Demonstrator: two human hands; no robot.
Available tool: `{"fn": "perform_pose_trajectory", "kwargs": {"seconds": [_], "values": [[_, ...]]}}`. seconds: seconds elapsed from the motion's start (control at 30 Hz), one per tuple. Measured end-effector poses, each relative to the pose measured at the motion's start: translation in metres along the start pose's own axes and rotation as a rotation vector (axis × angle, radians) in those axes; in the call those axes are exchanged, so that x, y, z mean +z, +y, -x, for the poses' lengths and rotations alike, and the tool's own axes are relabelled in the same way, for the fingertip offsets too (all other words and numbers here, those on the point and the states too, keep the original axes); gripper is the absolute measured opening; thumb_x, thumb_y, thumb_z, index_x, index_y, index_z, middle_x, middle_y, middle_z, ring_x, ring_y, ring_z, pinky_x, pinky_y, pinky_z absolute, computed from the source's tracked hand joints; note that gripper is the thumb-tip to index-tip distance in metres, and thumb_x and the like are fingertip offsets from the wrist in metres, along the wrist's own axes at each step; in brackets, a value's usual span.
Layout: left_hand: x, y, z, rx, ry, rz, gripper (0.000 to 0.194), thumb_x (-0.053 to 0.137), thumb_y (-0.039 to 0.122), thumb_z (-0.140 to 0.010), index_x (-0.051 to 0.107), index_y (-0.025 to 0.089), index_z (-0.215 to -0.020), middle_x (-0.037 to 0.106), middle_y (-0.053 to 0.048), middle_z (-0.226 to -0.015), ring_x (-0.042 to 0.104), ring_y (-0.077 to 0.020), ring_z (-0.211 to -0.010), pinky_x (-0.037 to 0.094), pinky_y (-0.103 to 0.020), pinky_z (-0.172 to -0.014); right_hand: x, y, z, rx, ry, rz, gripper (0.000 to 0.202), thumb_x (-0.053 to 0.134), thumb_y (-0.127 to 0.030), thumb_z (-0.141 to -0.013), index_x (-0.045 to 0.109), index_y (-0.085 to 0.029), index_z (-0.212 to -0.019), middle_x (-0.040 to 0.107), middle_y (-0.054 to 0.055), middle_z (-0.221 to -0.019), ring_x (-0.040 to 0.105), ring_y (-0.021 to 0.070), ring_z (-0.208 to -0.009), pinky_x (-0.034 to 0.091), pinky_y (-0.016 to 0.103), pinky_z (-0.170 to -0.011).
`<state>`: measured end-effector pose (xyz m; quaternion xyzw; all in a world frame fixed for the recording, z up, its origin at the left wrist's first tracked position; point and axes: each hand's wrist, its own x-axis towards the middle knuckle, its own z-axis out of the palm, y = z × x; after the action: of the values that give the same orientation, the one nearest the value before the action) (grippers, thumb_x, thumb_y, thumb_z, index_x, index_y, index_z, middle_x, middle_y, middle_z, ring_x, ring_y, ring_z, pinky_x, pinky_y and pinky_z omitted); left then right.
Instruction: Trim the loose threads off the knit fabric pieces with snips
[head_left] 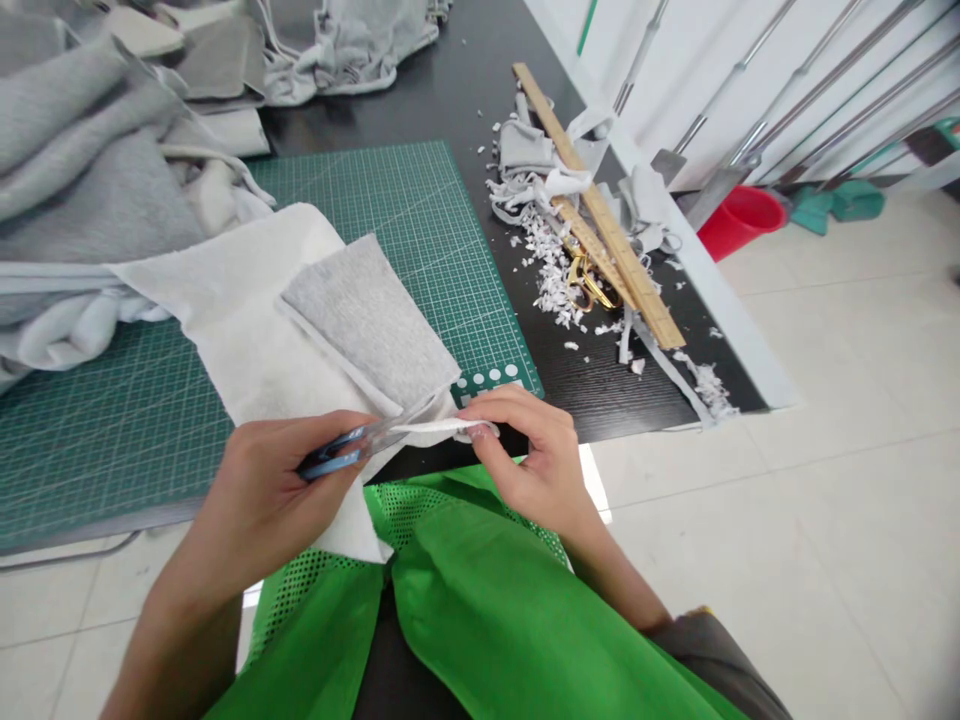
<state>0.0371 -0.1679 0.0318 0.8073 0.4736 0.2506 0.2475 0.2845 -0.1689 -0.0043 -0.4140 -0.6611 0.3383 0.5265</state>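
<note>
My left hand (289, 490) is closed around a pair of blue-handled thread snips (337, 455), whose blades point right and lie against the fabric edge. With thumb and fingertips, my right hand (529, 450) pinches the end of a pale fabric piece (435, 432), its folded edge stretched between the two hands. A grey pocket-like fabric panel (375, 320) lies just beyond, on top of white fabric (255, 310) that drapes over the table edge near my left wrist. Whether the blades are closed on the fabric is hard to make out.
A green cutting mat (420, 190) covers part of the black table (465, 90). Grey garments (97, 170) are heaped at left. Wooden rulers (600, 220), gold-handled scissors (589, 283) and fabric scraps (551, 265) lie at right. A red bucket (742, 220) stands on the floor.
</note>
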Motion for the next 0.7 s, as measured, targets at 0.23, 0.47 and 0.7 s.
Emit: {"fn": "perform_pose_trajectory", "kwargs": {"seconds": [0.23, 0.47, 0.7], "values": [[-0.01, 0.006, 0.0, -0.024, -0.069, 0.024, 0.024, 0.064, 0.035, -0.096, 0.067, 0.03, -0.119, 0.075, 0.005, -0.078, 0.058, -0.008, -0.05, 0.041, -0.016, -0.043, 0.009, -0.001, -0.001, 0.005, 0.045, -0.069, 0.019, 0.06, -0.008, -0.089, 0.073, -0.022, -0.095, 0.077, 0.005, -0.094, 0.071, 0.0196, -0.091, 0.057, 0.037, -0.086], [-0.014, 0.02, 0.002, 0.022, -0.048, 0.019, 0.028, 0.057, 0.036, -0.1, 0.063, 0.032, -0.127, 0.074, 0.006, -0.078, 0.059, -0.0069, -0.051, 0.04, -0.016, -0.043, 0.01, 0.0, -0.004, 0.001, 0.024, -0.082, 0.008, 0.076, -0.015, -0.085, 0.074, -0.021, -0.088, 0.076, 0.001, -0.082, 0.07, 0.0164, -0.077, 0.055, 0.034, -0.079], [-0.013, 0.034, 0.007, 0.021, -0.051, -0.098, 0.035, 0.056, 0.038, -0.102, 0.059, 0.03, -0.136, 0.074, 0.006, -0.084, 0.061, -0.0053, -0.052, 0.047, -0.015, -0.052, 0.005, 0.006, -0.005, -0.036, -0.062, -0.121, 0.01, 0.074, -0.017, -0.087, 0.08, -0.024, -0.093, 0.078, 0.003, -0.088, 0.071, 0.0176, -0.083, 0.057, 0.034, -0.079]]}}
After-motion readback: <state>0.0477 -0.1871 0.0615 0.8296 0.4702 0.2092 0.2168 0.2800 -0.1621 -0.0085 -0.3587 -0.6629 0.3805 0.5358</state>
